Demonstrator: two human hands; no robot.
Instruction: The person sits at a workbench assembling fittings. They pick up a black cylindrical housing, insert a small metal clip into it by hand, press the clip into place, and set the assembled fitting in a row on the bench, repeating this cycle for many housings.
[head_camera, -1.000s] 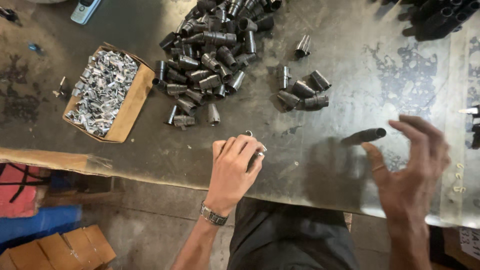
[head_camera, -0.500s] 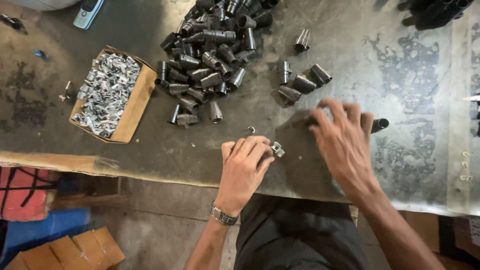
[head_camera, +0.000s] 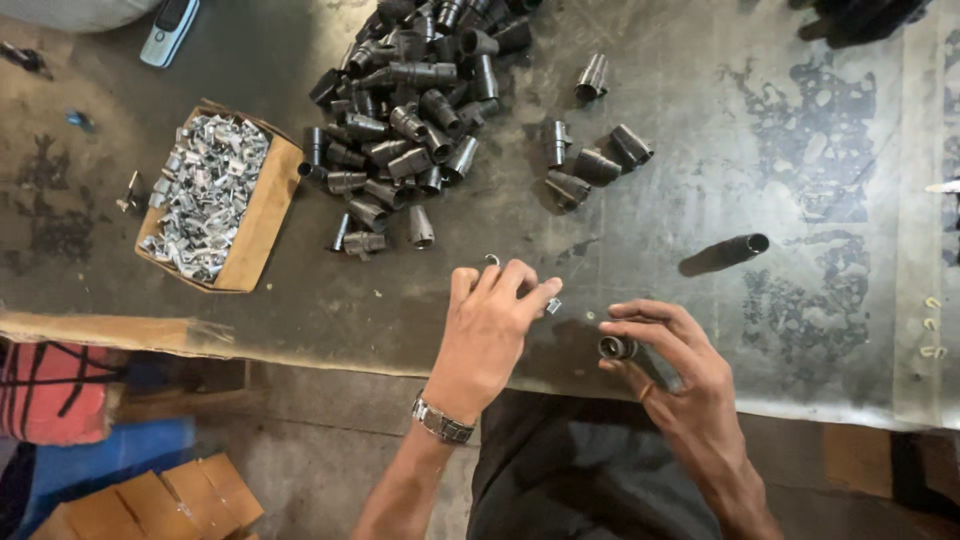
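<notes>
Right hand (head_camera: 668, 362) with grip around dark tube (head_camera: 617, 347); left hand (head_camera: 492, 322) pinching small metal clips (head_camera: 552, 305).

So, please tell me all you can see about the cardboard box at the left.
The box is a small, open, brown cardboard tray with low walls, sitting at an angle on the dark metal table. It is full of small shiny metal clips. No hand touches it; the pile of black tubes lies just right of it.
</notes>
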